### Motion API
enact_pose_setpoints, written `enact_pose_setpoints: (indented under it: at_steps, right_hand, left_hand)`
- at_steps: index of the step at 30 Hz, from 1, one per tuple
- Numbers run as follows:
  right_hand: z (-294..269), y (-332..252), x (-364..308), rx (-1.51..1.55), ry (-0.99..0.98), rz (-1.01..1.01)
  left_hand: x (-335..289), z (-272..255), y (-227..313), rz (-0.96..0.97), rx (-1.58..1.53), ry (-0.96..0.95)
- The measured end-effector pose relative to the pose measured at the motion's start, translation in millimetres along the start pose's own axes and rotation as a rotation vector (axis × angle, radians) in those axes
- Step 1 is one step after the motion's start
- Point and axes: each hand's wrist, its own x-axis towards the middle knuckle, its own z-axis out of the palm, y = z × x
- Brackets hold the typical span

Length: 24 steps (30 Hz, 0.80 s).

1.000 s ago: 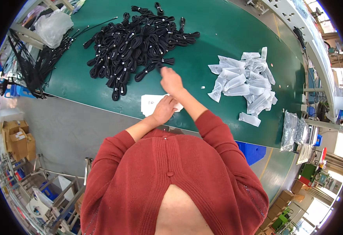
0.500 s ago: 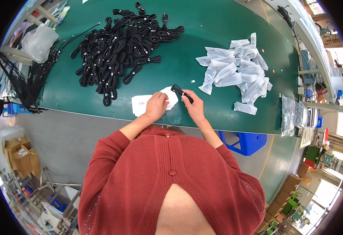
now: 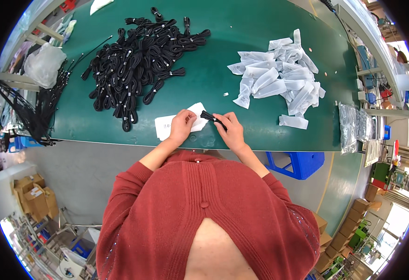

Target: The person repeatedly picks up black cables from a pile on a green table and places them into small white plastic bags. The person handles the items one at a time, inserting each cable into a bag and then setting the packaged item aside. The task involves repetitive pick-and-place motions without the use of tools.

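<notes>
1. OK, your R hand (image 3: 232,133) has its thumb & fingers clamped on a coiled black cable bundle (image 3: 207,115); grip's closed on the near end, w/ the free end poking out twd 10 o'clock.
2. Your L hand (image 3: 180,128) rests on the flat white packets (image 3: 160,123), thumb & fingertips at their upper R edge. Can't tell if it's pinching one or just pressing down.
3. Bundle's free end sits btwn your two hands, at approx 2 o'clock from the L hand, by the packets' R edge. Can't tell if it touches them.
4. Handling, my guess: bundle's light, bendy but springy, not fragile; coating prob. a bit grippy. Best hold is mid-length, across all strands, so no loops splay.
5. Packets look thin, light & floppy, prob. slippery on each other; take one by a corner or its edge, fingertips only.
6. Around you on the green table (image 3: 190,88): black cable pile (image 3: 141,60) at 11 o'clock from your hands, whitish wrapped packages (image 3: 263,79) at 1 to 2 o'clock, well apart from your grip.
</notes>
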Motion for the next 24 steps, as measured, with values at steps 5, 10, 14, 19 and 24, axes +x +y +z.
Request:
enact_pose_setpoints:
  at_steps: [5,10,14,19,24]
  right_hand:
    - [2,4,0,-0.036,-0.080,-0.074]
    - [15,20,1,0.451,-0.238,0.415]
    - [20,23,-4,0.687,-0.352,0.701]
    - [15,-3,0,0.558,-0.169,0.105]
    - [9,-32,12,0.655,0.024,0.102]
  left_hand:
    - [-1,-5,7,0.055,-0.082,-0.005]
    - [-2,-14,15,0.346,0.050,-0.059]
    - [-8,-21,32,0.421,0.123,-0.127]
    - [3,-30,49,0.372,0.084,-0.063]
    - [11,-29,60,0.211,-0.225,-0.072]
